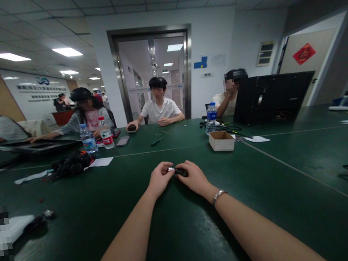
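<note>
In the middle of the green table (pixel 183 241), my two hands meet around a small black piece with a shiny silver end (pixel 181 171). It may be a plug or a cap, but it is too small to tell. My left hand (pixel 160 180) pinches the silver end between thumb and fingers. From the other side, my right hand (pixel 195 179) closes on the black part, partly hiding it. A silver bracelet (pixel 219 197) circles my right wrist.
Beyond my hands stands a small open box (pixel 222 142), with a water bottle (pixel 211 118) behind it. Black cables (pixel 70 164) lie bunched at left. A screwdriver (pixel 156 142) lies farther back. A black monitor (pixel 269 99) stands at right. Several people sit around the table.
</note>
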{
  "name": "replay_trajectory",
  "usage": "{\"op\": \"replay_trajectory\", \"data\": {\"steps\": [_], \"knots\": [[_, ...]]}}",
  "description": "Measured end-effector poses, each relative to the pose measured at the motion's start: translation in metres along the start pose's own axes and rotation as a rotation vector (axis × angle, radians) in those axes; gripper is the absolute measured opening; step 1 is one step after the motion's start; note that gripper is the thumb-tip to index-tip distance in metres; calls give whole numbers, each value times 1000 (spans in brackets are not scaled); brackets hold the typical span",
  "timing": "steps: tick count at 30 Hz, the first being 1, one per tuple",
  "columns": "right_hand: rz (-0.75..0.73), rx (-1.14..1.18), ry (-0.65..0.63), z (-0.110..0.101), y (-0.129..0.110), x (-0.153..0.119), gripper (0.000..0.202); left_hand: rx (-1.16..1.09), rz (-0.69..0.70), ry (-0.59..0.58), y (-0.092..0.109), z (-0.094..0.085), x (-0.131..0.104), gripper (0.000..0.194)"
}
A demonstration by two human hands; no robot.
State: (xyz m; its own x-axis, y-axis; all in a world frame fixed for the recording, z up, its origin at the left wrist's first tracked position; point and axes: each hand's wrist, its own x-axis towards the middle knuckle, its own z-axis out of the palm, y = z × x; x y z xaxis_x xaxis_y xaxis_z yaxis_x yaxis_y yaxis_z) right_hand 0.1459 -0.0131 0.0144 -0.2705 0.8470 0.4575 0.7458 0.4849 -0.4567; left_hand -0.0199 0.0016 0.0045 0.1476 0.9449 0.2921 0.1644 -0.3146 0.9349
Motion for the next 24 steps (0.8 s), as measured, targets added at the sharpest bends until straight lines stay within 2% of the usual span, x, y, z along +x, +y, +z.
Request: {"op": "replay_trajectory", "data": {"steps": [7, 16, 24], "knots": [[-23, -21, 5, -2, -3, -1, 25, 42, -44, -17, 7, -1, -1, 26], [-69, -91, 35, -5, -9, -1, 25, -7, -70, 0, -1, 0, 3, 31], [-62, -139, 70, -3, -9, -1, 23, 91, -131, 116, -4, 11, 6, 37]]}}
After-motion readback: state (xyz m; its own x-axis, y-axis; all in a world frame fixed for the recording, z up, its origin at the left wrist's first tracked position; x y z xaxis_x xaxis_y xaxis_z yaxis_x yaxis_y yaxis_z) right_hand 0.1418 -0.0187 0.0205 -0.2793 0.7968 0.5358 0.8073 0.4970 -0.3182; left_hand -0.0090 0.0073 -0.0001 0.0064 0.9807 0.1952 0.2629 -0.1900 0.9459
